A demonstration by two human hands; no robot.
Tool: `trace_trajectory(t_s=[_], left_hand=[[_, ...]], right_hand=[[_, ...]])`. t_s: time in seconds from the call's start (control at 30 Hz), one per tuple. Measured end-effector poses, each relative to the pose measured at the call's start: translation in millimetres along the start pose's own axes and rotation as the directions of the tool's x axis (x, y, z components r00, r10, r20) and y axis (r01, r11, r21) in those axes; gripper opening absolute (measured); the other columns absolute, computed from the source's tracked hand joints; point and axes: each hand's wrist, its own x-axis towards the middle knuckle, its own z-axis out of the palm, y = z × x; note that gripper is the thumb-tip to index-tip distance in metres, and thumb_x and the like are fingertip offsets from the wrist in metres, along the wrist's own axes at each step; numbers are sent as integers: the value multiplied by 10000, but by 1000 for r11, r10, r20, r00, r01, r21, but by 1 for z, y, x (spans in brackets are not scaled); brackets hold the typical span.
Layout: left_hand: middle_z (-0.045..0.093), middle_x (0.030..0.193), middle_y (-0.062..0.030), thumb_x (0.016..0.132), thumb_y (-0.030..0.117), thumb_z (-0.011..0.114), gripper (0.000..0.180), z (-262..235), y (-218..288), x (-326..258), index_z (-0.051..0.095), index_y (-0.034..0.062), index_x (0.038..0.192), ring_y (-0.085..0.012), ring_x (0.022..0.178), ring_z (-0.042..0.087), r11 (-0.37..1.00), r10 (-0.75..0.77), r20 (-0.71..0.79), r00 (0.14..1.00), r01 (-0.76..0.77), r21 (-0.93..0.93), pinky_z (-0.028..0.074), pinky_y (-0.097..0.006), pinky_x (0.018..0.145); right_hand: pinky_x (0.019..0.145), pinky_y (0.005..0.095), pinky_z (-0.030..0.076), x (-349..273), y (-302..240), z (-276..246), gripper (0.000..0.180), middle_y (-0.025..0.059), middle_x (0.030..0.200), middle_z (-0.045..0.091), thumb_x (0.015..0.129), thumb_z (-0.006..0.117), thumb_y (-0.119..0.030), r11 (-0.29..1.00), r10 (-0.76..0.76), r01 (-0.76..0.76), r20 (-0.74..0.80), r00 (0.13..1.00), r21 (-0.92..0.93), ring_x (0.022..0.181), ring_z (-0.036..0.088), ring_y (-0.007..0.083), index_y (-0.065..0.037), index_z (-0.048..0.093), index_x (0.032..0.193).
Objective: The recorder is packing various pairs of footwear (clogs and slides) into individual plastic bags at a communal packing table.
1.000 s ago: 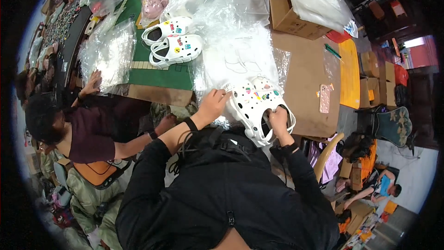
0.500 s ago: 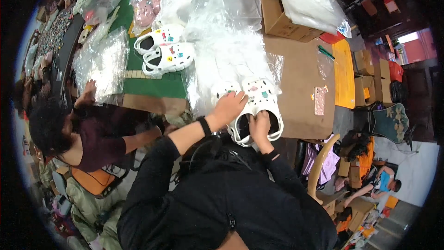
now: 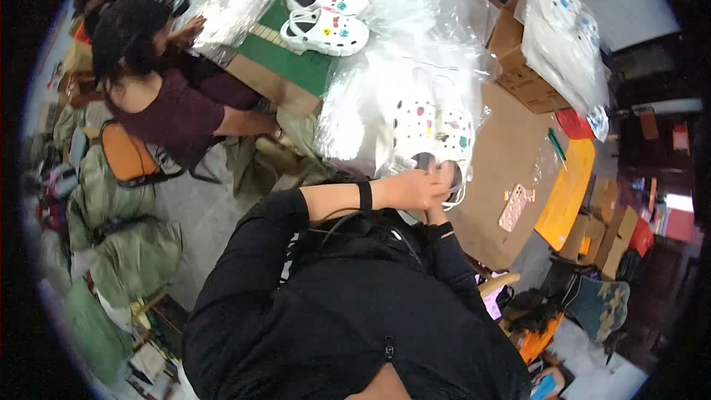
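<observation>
A pair of white clogs (image 3: 415,127) with colourful charms lies on clear plastic bags (image 3: 348,122), toes pointing away from me. Over the heel openings at the near end, my left hand (image 3: 416,187) and my right hand (image 3: 437,210) meet. The left fingers are bent inward, closed around something too small to make out. My right hand is partly behind the left, and its fingers are blurred. A pale heel strap shows beside the right hand.
More charmed white clogs (image 3: 329,32) stand on the green mat (image 3: 298,68). A cardboard box (image 3: 529,89) with bagged clogs is at the far right, near a phone (image 3: 512,207) in a pink case. A co-worker (image 3: 159,111) sits at left, handling plastic bags (image 3: 241,11).
My left hand has left the clogs' toe area and my right hand has come out of the shoe opening. Both now meet over the heels. The whole view has shifted and turned.
</observation>
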Motion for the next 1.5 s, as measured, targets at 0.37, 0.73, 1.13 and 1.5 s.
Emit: trace_trajectory(t_s=[0.37, 0.73, 1.13, 1.5], left_hand=[[554, 1011, -140, 772, 63, 539, 299, -16, 19, -5, 570, 60, 1069, -301, 862, 562, 615, -550, -456, 700, 709, 346, 457, -365, 709], [604, 795, -224, 799, 108, 519, 244, 11, 18, -39, 521, 33, 1032, -400, 740, 581, 219, -966, -149, 213, 975, -24, 456, -475, 650], [591, 784, -242, 770, 226, 556, 236, 25, 21, -74, 602, 19, 873, -416, 767, 564, 370, -884, 240, 400, 915, -163, 452, -466, 682], [584, 727, -225, 726, 206, 588, 213, -2, 47, -52, 602, -2, 765, -386, 689, 569, 456, -826, 330, 457, 886, -87, 457, -442, 625]], right_hand=[[531, 339, 343, 18, 53, -26, 314, 61, 608, 406, 819, 579, -145, 993, 60, -60, 4, 998, 101, 578, 373, 170, 5, 388, 620], [668, 330, 437, 22, 37, -16, 119, 136, 811, 598, 801, 584, -52, 836, 179, -196, 84, 980, 513, 735, 546, 202, 55, 548, 838], [536, 314, 375, 26, 37, -16, 199, 39, 645, 449, 753, 585, -18, 672, 331, -234, -2, 944, 702, 592, 435, 149, -29, 408, 664], [496, 351, 398, 33, 15, -27, 420, 60, 590, 490, 772, 711, -264, 674, 564, -494, 49, 824, 550, 536, 444, 171, 4, 440, 596]])
